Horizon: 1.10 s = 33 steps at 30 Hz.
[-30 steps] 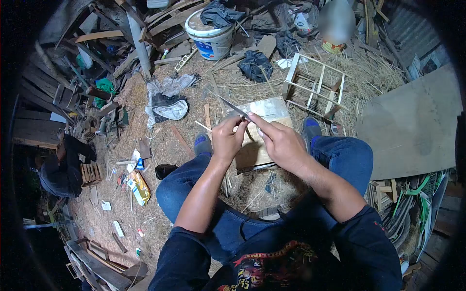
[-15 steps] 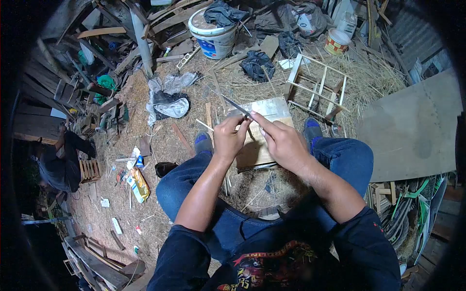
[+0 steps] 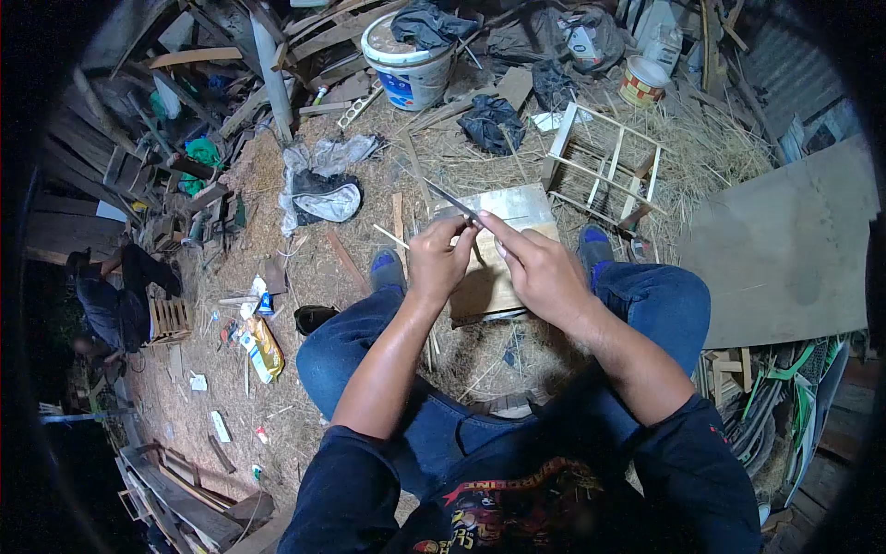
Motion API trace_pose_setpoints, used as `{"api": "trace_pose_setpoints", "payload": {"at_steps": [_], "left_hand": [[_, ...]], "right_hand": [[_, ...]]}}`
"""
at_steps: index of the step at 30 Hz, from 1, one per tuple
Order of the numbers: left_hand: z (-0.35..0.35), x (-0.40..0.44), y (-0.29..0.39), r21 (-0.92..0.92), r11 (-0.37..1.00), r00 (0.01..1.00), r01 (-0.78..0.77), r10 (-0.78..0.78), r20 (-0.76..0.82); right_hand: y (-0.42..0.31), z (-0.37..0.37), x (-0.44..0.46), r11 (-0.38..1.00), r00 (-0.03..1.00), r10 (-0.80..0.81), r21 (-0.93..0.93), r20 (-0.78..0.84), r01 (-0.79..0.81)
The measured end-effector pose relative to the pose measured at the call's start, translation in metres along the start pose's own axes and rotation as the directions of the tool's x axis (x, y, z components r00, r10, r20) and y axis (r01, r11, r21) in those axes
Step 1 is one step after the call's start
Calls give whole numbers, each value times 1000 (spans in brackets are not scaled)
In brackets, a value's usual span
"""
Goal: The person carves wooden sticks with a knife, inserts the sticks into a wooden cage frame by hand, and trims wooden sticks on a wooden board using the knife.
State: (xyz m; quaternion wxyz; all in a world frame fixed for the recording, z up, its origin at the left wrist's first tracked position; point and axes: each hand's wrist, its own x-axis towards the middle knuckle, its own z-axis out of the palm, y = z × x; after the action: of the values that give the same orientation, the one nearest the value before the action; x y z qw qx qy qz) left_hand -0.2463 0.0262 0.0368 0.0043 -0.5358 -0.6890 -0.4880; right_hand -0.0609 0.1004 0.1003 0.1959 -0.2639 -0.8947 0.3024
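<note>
Over a low wooden block (image 3: 521,208) between my knees, my two hands meet. My right hand (image 3: 546,275) is closed around a knife, its index finger stretched along the back. The dark, narrow knife blade (image 3: 448,198) points away and to the left. My left hand (image 3: 437,260) is closed in a pinch beside the blade. A small dark piece shows at its fingertips, too small to name. The knife's handle is hidden inside my right hand.
A light wooden frame (image 3: 604,166) lies beyond the block to the right. Behind stand a white bucket (image 3: 406,78) and a smaller tub (image 3: 643,81). A large flat board (image 3: 784,240) leans at right. Another person (image 3: 111,300) sits far left. Straw and wood scraps cover the ground.
My hands and the knife stay almost in the same place. At the far left, the other person's arm and body have shifted slightly.
</note>
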Motion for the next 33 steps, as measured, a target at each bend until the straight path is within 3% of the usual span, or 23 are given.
{"api": "trace_pose_setpoints", "payload": {"at_steps": [4, 9, 19, 21, 27, 33], "left_hand": [[0, -1, 2, 11, 1000, 1000, 7, -7, 9], [3, -3, -3, 51, 998, 999, -39, 38, 13], [7, -6, 7, 84, 993, 994, -88, 82, 70], [7, -5, 11, 78, 990, 992, -120, 115, 59], [5, -4, 14, 82, 989, 991, -122, 117, 68], [8, -7, 5, 87, 992, 994, -96, 91, 65]], "right_hand": [[-1, -5, 0, 996, 1000, 29, -85, -10, -30], [-3, -15, 7, 991, 998, -65, -117, -23, 62], [-8, -24, 14, 997, 999, 6, -74, 37, -3], [-6, -28, 15, 966, 995, 87, -249, 40, -74], [-9, -36, 12, 996, 999, 7, -87, 42, -3], [-7, -29, 10, 997, 998, 4, -71, 58, 1]]}}
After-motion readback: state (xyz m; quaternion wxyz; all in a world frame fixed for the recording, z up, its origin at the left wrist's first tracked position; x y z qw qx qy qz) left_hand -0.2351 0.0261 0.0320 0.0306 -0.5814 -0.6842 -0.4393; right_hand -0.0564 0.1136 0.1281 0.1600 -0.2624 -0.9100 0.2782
